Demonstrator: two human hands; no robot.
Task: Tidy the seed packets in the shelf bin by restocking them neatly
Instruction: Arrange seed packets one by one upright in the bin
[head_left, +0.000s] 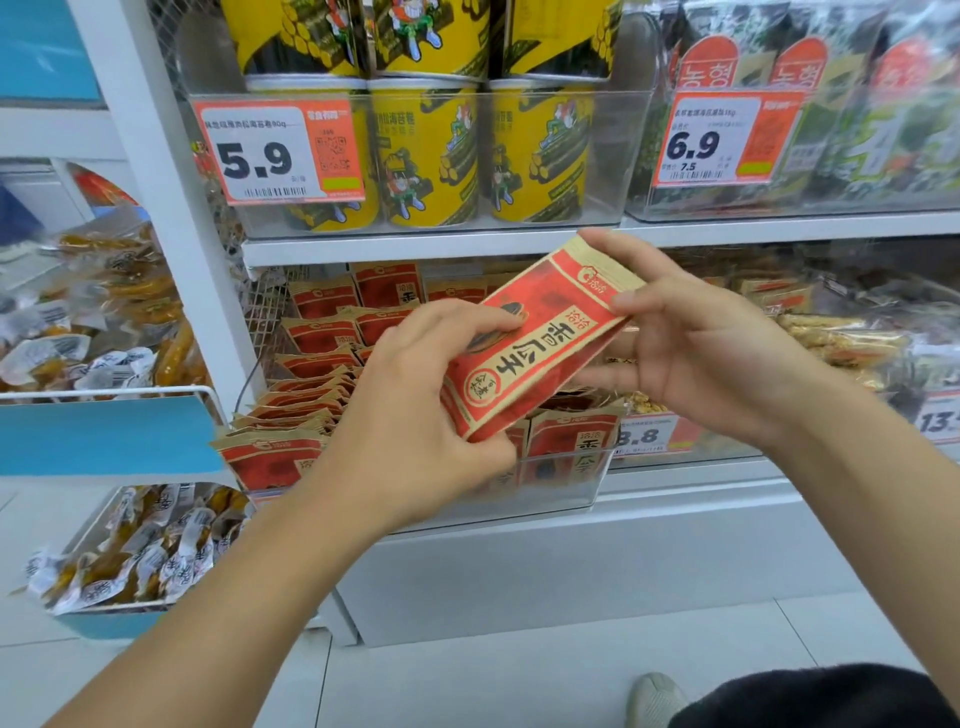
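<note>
1 seed packet (535, 343) is gripped tilted above the shelf bin (561, 483), lower end by the left hand (415, 415), upper end pinched by the right hand (696, 348), long axis running lower-left to upper-right.

Yellow cartoon-printed tubs (426, 150) stand in a clear tray at twelve o'clock, behind an orange price tag reading 5.9 (278, 153). At two o'clock, green seaweed packs (878, 119) sit behind a tag reading 6.9 (724, 139). Clear-wrapped yellow snacks (104, 312) fill a wire basket at nine o'clock, with more (140, 545) at eight. A pale shoe (655, 699) rests on the floor tiles at five o'clock.
</note>
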